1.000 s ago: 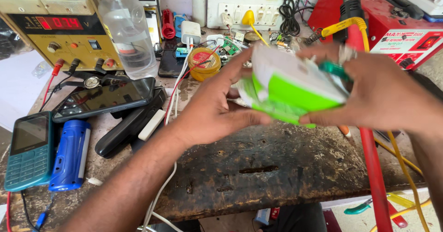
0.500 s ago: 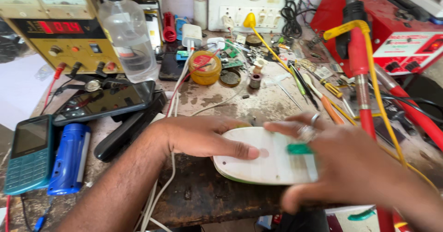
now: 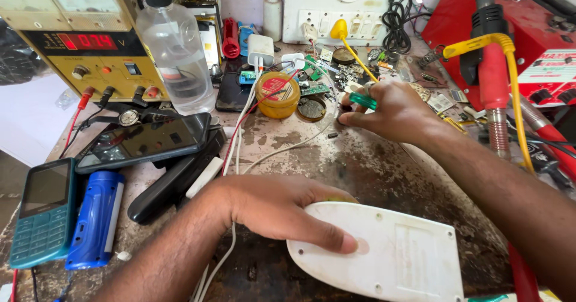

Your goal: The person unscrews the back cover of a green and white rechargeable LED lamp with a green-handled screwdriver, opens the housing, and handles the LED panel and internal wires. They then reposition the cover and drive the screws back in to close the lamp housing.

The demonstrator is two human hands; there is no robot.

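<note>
I see the worn workbench (image 3: 384, 176) filling the view, and I take the white plastic casing (image 3: 390, 254) lying flat on its near edge as my landmark. Half a second ago both hands were on that casing; now only my left hand (image 3: 282, 209) presses it down, fingers spread flat across its upper left end, gripping nothing. My right hand (image 3: 390, 110) has left it and reached to the far side of the casing, toward the scattered small parts, fingers curled around a green-handled screwdriver (image 3: 363, 101). So I judge the casing is parked, back side up, for opening. Far left of it stand the yellow power supply (image 3: 78, 44), a clear bottle (image 3: 177, 50), and a teal keypad phone (image 3: 42, 212).
</note>
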